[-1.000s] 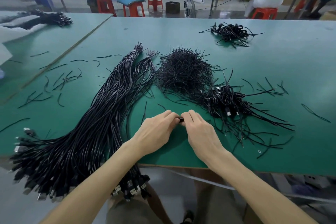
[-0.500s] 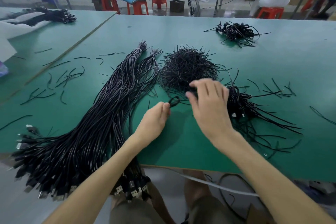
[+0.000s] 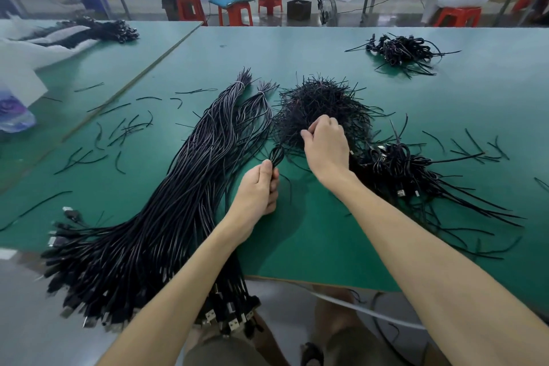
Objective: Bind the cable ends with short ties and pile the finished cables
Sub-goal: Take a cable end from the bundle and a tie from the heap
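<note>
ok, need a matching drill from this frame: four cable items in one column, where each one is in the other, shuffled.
Things
1. looped cable
2. heap of short ties
3. long cable bundle
4. small far pile

Places
A. draped over the near edge of the table, on the left
B. far right of the table, away from both hands
C. gripped in the left hand
D. mid-table, where the right hand reaches in

Pairs: 1-C, 2-D, 3-A, 4-B

Bare table (image 3: 312,241) lies between long cables (image 3: 166,217) and tangled pile (image 3: 398,169).
</note>
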`<control>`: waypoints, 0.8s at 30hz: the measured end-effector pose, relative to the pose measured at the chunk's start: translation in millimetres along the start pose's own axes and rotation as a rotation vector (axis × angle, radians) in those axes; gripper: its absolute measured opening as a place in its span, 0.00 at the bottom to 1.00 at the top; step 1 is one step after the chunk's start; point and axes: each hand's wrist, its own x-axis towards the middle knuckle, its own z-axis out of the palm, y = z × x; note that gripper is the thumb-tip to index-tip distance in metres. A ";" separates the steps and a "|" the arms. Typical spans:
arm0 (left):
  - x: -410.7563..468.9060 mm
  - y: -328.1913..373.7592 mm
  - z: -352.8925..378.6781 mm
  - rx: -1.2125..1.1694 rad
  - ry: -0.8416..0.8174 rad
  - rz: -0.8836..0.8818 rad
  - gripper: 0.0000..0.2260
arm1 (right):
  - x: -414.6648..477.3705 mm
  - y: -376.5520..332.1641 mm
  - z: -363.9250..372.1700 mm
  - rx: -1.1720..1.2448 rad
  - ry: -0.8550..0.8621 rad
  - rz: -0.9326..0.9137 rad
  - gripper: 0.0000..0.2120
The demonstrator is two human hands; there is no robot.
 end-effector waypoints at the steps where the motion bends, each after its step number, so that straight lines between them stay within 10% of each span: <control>1: 0.1 -0.7 -0.1 0.002 0.002 0.007 0.16 | 1.5 1.6 1.5 -0.013 0.013 0.010 0.10; 15: -1.1 -1.3 1.2 0.099 -0.012 0.034 0.16 | 0.4 15.9 -1.3 0.086 0.010 0.016 0.07; 24: -4.7 -1.7 6.0 0.162 0.018 0.089 0.16 | -35.4 28.6 -22.2 0.573 0.061 0.098 0.06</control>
